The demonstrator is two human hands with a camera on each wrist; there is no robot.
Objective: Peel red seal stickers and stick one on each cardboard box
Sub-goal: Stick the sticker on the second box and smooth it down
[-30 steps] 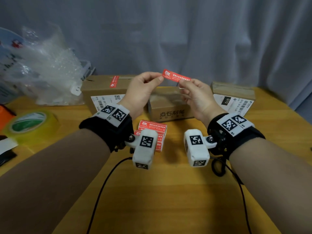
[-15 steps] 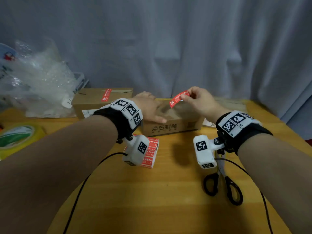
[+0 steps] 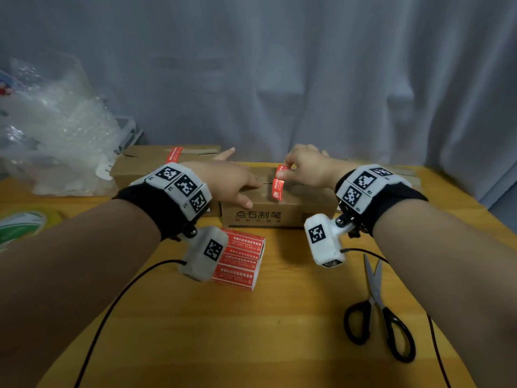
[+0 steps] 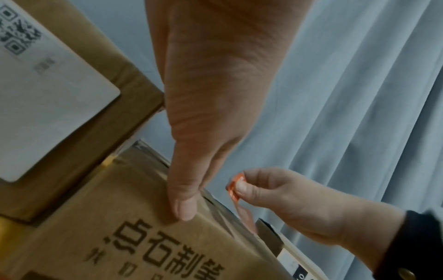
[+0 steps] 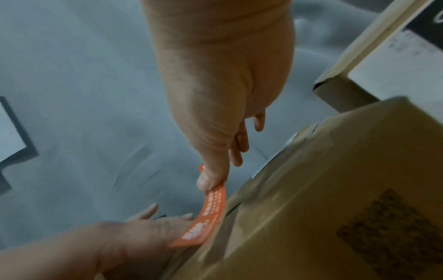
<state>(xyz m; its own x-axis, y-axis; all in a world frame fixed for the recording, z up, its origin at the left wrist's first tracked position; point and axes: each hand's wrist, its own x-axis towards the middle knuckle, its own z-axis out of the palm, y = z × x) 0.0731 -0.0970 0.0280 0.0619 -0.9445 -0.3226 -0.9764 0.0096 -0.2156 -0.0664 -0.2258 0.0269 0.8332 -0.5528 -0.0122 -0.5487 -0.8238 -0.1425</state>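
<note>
Sticker sheets lie before the middle box, scissors to their right.

We see the head view evenly lit and fairly bright, with soft light from above. The wrist units cast short, soft shadows on the table. The curtain darkens toward the upper corners, and the wide lens bends the table edges and swells the forearms. The bubble wrap shows small white glints. Both wrist views are dimmer, greyish and noisy. In the left wrist view the near palm is soft, and the box print is sharper. In the right wrist view the curtain smears with motion blur, and the sticker stays readable.
</note>
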